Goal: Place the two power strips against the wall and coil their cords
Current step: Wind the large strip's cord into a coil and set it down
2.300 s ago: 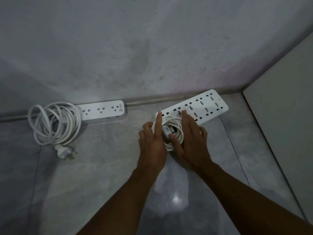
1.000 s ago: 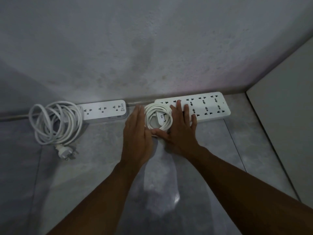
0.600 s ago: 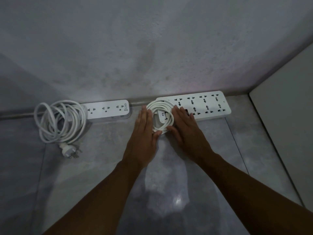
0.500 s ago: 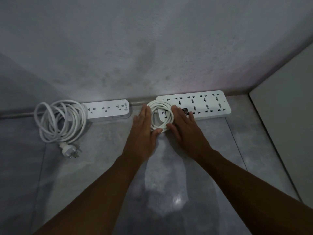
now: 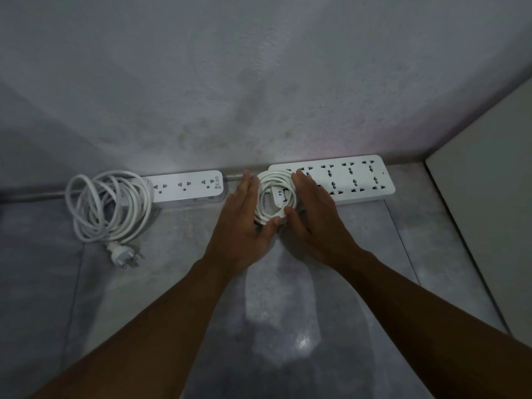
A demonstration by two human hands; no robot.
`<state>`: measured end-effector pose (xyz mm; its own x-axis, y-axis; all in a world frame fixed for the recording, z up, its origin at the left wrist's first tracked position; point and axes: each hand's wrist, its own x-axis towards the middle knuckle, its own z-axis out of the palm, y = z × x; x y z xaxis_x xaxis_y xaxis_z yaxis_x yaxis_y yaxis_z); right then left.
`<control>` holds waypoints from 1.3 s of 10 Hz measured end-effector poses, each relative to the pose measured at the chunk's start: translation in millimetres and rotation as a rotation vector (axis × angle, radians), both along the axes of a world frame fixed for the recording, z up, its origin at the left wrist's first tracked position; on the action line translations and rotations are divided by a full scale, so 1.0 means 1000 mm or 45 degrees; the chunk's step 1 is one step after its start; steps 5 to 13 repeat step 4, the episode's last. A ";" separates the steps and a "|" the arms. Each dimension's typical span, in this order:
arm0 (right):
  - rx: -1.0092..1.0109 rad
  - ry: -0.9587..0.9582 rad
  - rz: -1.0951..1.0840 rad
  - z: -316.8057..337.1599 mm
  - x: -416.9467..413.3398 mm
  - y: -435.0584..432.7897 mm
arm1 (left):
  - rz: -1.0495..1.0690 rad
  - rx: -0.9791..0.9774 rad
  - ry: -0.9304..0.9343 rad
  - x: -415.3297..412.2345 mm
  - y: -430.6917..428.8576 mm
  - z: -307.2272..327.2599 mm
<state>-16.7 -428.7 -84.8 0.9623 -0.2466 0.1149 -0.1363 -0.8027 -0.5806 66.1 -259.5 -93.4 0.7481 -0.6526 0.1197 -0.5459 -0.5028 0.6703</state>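
Note:
A large white power strip [image 5: 351, 180] with two rows of sockets lies along the foot of the wall at the right. Its cord sits in a tight white coil [image 5: 273, 197] at its left end. My left hand [image 5: 244, 220] lies flat against the coil's left side and my right hand [image 5: 313, 214] against its right side, thumbs meeting at the front. A smaller white power strip [image 5: 187, 185] with three sockets lies against the wall to the left. Its cord forms a loose coil [image 5: 109, 205], with the plug [image 5: 123, 254] on the floor in front.
The floor [image 5: 172, 283] is grey glossy tile with a light reflection near my forearms. A grey wall [image 5: 259, 82] rises behind the strips. A pale panel [image 5: 489, 211] stands at the right and forms a corner with the wall.
The large strip swung from a slant to lie flat along the wall. Both hands followed the coil toward the wall and now cup it from both sides.

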 end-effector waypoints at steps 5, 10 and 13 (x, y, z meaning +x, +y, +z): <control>-0.214 -0.084 0.072 0.024 0.018 0.026 | -0.012 0.080 -0.138 0.013 0.021 0.021; -0.214 -0.084 0.072 0.024 0.018 0.026 | -0.012 0.080 -0.138 0.013 0.021 0.021; -0.214 -0.084 0.072 0.024 0.018 0.026 | -0.012 0.080 -0.138 0.013 0.021 0.021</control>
